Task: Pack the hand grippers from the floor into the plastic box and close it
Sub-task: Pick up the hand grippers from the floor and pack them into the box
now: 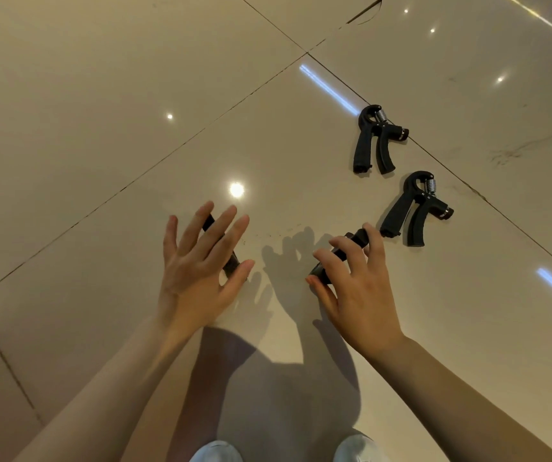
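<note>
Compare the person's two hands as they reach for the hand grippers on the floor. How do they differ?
The left hand is spread with straight fingers above a black gripper and grips nothing; the right hand curls its fingers and thumb round another gripper. The left hand's gripper is mostly hidden beneath it, while the right hand's shows between its fingers. Both hands are bare and reach low over the tiled floor.

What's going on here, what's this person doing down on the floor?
A person is gathering black hand grippers off a tiled floor. The right hand curls its fingers round one gripper; the left hand, fingers spread, hovers over another. Two more grippers lie untouched to the right. No plastic box is in view.
</note>
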Available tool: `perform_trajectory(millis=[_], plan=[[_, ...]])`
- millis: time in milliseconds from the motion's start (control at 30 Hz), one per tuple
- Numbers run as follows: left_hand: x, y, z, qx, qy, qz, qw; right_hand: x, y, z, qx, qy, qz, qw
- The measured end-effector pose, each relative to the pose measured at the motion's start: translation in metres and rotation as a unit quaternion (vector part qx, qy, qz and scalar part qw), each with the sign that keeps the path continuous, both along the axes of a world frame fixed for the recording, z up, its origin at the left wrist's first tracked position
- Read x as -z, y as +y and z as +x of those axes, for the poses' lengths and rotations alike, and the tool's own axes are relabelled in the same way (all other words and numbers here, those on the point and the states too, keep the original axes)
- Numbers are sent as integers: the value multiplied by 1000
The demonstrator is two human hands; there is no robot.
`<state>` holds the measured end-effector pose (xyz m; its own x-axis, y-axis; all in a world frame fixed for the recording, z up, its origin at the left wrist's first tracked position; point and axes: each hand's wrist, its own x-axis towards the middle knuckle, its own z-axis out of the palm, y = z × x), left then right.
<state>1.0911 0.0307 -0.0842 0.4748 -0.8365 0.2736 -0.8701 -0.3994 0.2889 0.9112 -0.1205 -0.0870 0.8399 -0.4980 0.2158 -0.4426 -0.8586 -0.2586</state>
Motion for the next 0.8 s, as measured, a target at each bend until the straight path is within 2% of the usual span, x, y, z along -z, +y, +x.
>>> perform_trajectory(millis=[133, 367, 500, 800], plan=[[-7, 0, 5, 47, -37, 51, 997, 3, 2, -1, -5, 18, 4, 1000], [-9, 4, 7, 100, -72, 50, 991, 3, 3, 0, -9, 34, 11, 999], [-15, -1, 16, 130, -101, 95, 982, 3, 1, -1, -5, 41, 13, 999], [-2, -12, 8, 191, -67, 103, 974, -1, -7, -2, 6, 3, 17, 1000]])
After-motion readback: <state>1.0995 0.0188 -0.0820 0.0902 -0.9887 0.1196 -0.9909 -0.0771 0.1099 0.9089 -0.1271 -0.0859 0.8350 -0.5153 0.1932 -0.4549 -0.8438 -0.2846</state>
